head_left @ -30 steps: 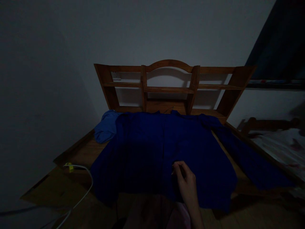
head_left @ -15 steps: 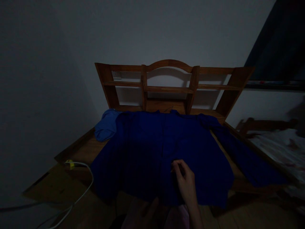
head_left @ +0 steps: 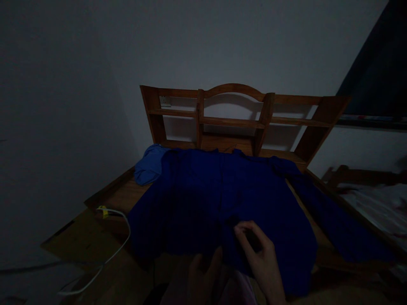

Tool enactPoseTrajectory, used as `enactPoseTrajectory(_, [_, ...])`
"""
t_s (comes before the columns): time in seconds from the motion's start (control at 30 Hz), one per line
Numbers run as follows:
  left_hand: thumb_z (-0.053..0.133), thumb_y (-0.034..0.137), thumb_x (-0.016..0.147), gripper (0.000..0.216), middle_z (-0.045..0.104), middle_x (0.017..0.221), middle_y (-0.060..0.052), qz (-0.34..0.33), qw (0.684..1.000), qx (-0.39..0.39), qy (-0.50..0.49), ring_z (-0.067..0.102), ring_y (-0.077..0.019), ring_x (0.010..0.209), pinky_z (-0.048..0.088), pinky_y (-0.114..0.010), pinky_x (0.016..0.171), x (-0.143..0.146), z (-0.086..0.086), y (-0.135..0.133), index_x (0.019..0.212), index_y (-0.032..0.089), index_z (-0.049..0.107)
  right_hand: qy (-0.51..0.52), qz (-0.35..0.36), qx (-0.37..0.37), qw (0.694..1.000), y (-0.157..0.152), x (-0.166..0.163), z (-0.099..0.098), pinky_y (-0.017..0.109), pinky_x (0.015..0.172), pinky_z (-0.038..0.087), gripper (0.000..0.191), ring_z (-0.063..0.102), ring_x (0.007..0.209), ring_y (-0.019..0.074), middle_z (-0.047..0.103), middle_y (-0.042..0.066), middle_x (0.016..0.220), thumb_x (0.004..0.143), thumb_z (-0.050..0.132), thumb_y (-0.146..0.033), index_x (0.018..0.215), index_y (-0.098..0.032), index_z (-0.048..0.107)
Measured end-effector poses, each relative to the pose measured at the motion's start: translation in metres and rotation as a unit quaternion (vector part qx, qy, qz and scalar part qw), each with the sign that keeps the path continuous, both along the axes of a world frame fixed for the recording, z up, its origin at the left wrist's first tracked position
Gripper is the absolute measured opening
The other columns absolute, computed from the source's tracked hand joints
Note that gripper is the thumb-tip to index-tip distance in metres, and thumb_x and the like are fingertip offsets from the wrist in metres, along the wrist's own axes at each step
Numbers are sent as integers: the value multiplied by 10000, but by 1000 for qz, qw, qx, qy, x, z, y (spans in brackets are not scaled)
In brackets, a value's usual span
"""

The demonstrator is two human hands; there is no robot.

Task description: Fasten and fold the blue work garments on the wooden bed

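Note:
A dark blue long-sleeved shirt [head_left: 193, 190] lies spread over the wooden desk, its front opening running down the middle. One sleeve stretches out to the right. My right hand [head_left: 259, 254] is closed in a pinch at the lower front, beside the opening, with a small dark fold of cloth at its fingertips. Lower down, near the hem, my left hand [head_left: 205, 271] is in deep shadow with thumb and finger apart. Nothing shows between them.
A lighter blue bundled cloth [head_left: 149, 165] sits at the desk's back left. Behind the shirt stands a wooden shelf rack [head_left: 233, 123] against the wall. A white cable [head_left: 127, 228] loops at left. White bedding [head_left: 378, 203] lies at far right.
The view has shifted slightly, so the desk appears further right. My left hand has come up more into view near the hem. My right hand keeps its pinch at the shirt front.

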State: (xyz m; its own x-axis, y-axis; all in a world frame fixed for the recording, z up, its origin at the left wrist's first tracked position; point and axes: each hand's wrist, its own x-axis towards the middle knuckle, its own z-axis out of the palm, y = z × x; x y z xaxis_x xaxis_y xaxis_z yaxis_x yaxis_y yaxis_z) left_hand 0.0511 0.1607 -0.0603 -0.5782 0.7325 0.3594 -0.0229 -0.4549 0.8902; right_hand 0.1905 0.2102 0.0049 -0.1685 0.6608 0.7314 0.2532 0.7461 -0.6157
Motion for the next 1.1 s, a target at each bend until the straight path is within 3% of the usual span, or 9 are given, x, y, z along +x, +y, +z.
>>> enactPoseTrajectory(0.13, [720,358,597,313,677,801,-103,-55,997,20,-51,626,-251,850,494,-317,735,19,46,13,826,150,680,-28,-42,119,992,-16,7,6,358,899,441,188,525,1055,222,562,73,1122,820,579,-279,996,-231,624])
enactPoseTrajectory(0.27, [701,376,659,288,675,883,-94,-107,990,46,-78,627,-220,882,494,-302,782,30,65,22,827,146,658,-100,-90,197,971,-10,12,0,427,958,422,370,454,1172,247,472,61,1277,807,592,-264,1175,-283,559])
enactPoseTrajectory(0.47, [564,392,823,297,646,843,-43,-123,988,32,-86,616,-145,748,517,-307,688,31,52,19,889,106,614,-163,-96,211,959,5,18,-10,375,942,452,353,488,1151,207,484,41,1281,853,492,-201,1197,-271,528])
enactPoseTrajectory(0.57, [550,403,830,305,650,836,-55,-116,989,33,-85,617,-139,742,519,-304,679,27,48,19,910,119,623,-167,-89,216,958,3,16,-10,374,942,444,290,488,1143,202,484,49,1276,855,485,-188,1133,-244,544])
enactPoseTrajectory(0.7, [711,394,634,290,669,733,-93,-104,990,37,-83,635,-240,773,516,-307,636,20,43,22,777,142,699,-158,-96,208,961,0,9,-9,377,935,429,227,460,1144,211,463,61,1248,851,504,-202,1064,-243,568])
enactPoseTrajectory(0.8, [791,284,457,346,684,846,-114,-89,992,38,-81,614,-307,901,515,-319,699,12,37,25,774,166,720,-142,-106,200,964,-1,5,-10,346,873,446,233,499,1056,194,511,55,1105,865,489,-208,1072,-265,579])
enactPoseTrajectory(0.9, [805,215,386,408,680,896,-122,-90,991,22,-97,617,-309,918,511,-331,768,6,33,33,782,162,721,-116,-92,172,974,0,2,-12,306,822,454,239,528,983,176,537,43,1032,876,481,-219,1081,-276,590])
enactPoseTrajectory(1.1, [733,407,590,321,673,755,-137,-146,978,-15,-147,674,-254,717,536,-341,674,10,38,50,659,101,663,-12,-67,71,995,-4,3,-4,244,776,464,177,563,896,150,574,30,957,862,525,-290,978,-252,654])
